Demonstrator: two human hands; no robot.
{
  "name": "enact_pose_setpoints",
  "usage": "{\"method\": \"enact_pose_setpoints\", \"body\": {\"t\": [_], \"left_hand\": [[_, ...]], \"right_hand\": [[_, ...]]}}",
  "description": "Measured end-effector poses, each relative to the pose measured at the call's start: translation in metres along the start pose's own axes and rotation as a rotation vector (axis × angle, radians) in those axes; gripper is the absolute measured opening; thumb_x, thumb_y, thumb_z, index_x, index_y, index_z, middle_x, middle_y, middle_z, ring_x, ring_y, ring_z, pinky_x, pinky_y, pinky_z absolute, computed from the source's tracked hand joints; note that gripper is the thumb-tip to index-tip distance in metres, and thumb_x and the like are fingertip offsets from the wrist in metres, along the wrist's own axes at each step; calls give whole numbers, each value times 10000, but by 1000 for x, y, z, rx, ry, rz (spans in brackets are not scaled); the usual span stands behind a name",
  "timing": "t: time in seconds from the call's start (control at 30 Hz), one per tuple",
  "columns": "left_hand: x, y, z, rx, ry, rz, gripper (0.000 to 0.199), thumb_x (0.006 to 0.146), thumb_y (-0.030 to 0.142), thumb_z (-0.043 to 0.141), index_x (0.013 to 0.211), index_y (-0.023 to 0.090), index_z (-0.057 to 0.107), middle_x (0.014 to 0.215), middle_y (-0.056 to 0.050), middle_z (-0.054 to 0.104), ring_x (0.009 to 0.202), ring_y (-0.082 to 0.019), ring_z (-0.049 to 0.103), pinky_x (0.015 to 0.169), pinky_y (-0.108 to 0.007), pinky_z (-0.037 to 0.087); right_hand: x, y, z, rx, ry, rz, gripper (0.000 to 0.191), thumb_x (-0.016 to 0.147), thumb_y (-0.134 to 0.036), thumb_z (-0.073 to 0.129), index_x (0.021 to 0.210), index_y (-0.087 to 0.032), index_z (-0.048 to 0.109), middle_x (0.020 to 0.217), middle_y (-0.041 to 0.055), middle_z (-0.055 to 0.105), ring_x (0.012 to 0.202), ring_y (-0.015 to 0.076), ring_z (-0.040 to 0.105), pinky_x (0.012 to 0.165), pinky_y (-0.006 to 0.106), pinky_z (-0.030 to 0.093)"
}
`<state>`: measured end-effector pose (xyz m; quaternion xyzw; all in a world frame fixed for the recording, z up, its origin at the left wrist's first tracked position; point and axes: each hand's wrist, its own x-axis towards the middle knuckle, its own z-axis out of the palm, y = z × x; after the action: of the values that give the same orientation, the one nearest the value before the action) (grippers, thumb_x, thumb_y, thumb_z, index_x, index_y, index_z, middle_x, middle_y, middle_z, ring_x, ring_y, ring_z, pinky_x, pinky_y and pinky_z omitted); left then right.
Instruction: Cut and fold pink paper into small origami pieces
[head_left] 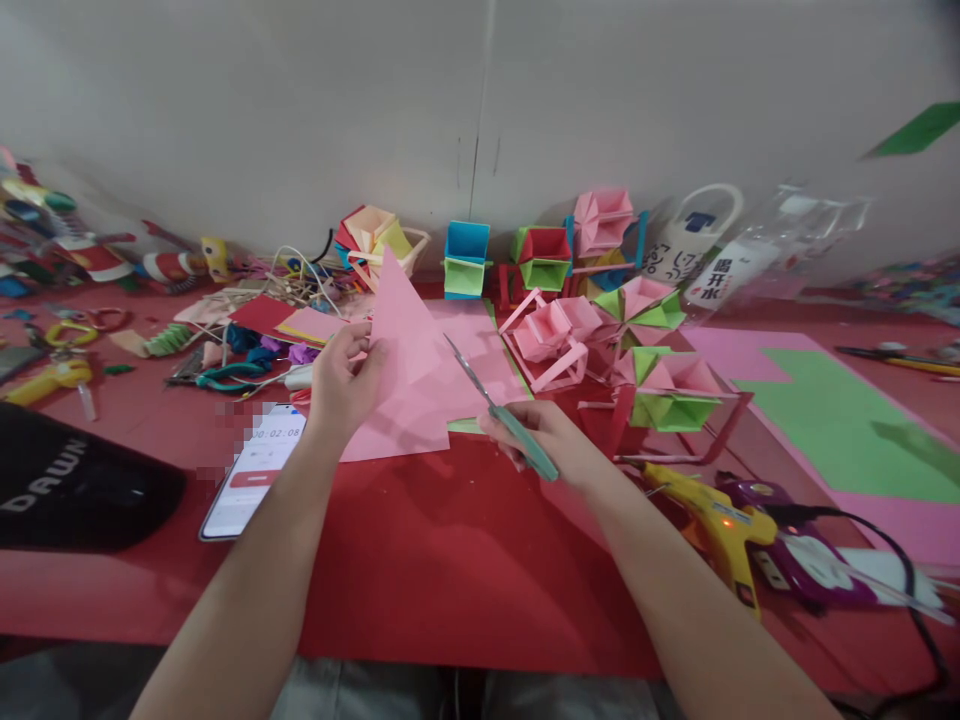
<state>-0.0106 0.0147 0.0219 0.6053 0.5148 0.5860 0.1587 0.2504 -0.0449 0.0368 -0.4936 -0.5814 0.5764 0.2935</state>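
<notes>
Well left of the pink sheets, a black cup lettered DAWN, inside hidden from view; nearer the sheets, a phone partly behind the left forearm. At the sheets' left part, left hand raised, thumb and fingers closed on the lower left side of a pink paper triangle, held point up above the sheets. Behind the sheets, a blue-and-green paper box, open-topped. Over their right part, green-handled scissors gripped in the right hand, blades angled up and left toward the triangle. Right of the sheets, pink-and-green paper boxes in folded frames; farther right, behind, a white handled cup, then a clear bottle, contents of both impossible to tell.
</notes>
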Motion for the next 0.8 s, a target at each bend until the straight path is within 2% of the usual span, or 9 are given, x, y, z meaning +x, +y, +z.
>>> {"method": "enact_pose_setpoints", "body": {"t": [0.37,0.57,0.8], "left_hand": [[0,1,0,-7,5,-13,250,826,318,671,1032,178,663,873,-44,679,799,-149,654,622,-210,502],[-1,5,-1,-45,-23,-20,257,841,295,658,1057,155,656,838,-43,705,726,-132,659,602,-204,497],[0,4,-1,-23,-11,-13,238,832,294,659,1034,169,659,836,-36,688,737,-138,653,596,-207,490]], "right_hand": [[0,0,-1,-5,-2,-12,473,764,-571,725,582,-192,508,513,-26,503,454,100,480,480,262,360],[2,3,-1,11,-1,-13,455,764,-538,735,577,-190,509,523,-29,505,449,98,481,486,264,374],[1,0,1,2,8,1,488,740,-574,746,573,-191,494,506,-30,500,447,97,477,477,260,374]]}}
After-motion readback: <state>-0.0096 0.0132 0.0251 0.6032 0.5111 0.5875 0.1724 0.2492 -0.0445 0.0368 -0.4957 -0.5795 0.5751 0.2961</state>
